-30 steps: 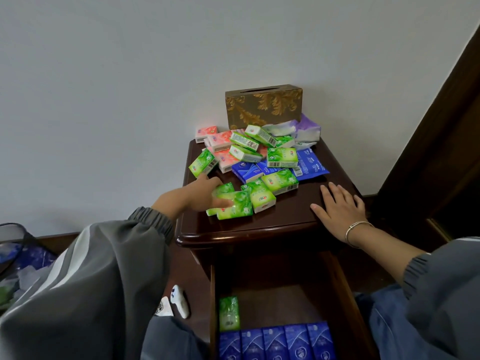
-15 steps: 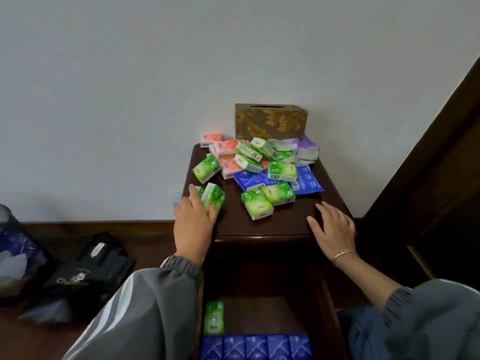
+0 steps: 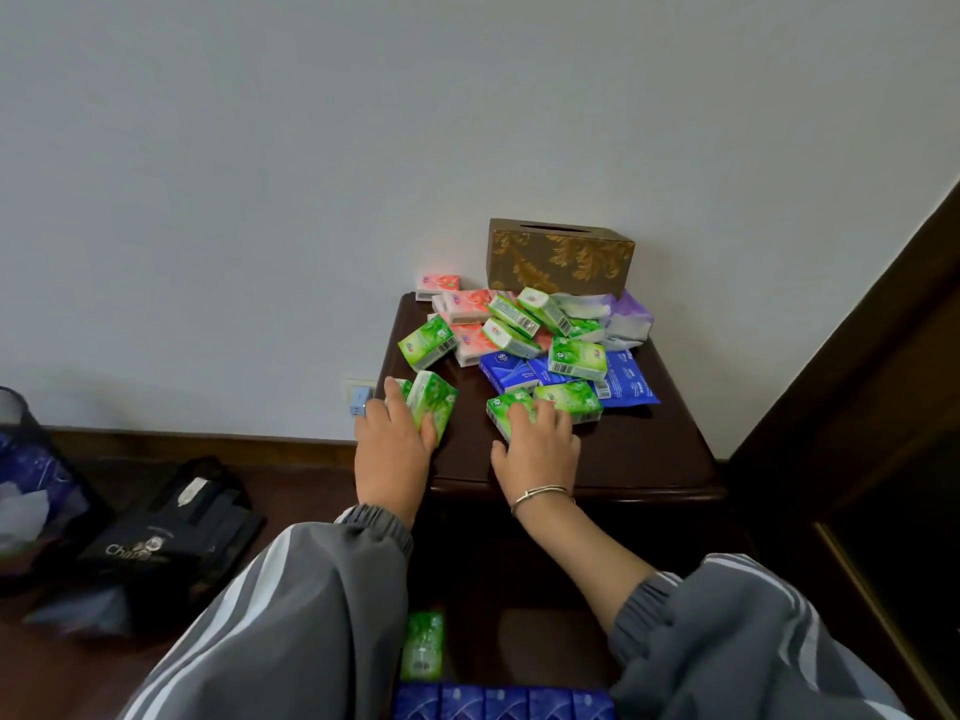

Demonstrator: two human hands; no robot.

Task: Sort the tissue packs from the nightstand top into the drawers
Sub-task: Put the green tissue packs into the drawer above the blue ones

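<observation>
A heap of green, pink, blue and purple tissue packs [image 3: 524, 332] lies on the dark wooden nightstand top [image 3: 644, 449]. My left hand [image 3: 397, 449] grips two green packs [image 3: 431, 405] at the top's left front edge. My right hand [image 3: 540, 449] lies on another green pack [image 3: 506, 410] near the middle front, fingers curled over it. Below, the open drawer [image 3: 519, 646] holds one green pack [image 3: 423, 644] and a row of blue packs [image 3: 498, 701] along its front.
A gold-patterned tissue box [image 3: 558, 254] stands at the back against the wall. A black bag [image 3: 171, 532] and a bin [image 3: 26, 491] sit on the floor at left. A wall socket with a blue plug [image 3: 361, 397] is beside the nightstand. Dark wooden furniture [image 3: 857, 407] rises at right.
My right hand moved from the nightstand's right front edge leftward onto a green pack. My left hand keeps its green packs near the left edge.
</observation>
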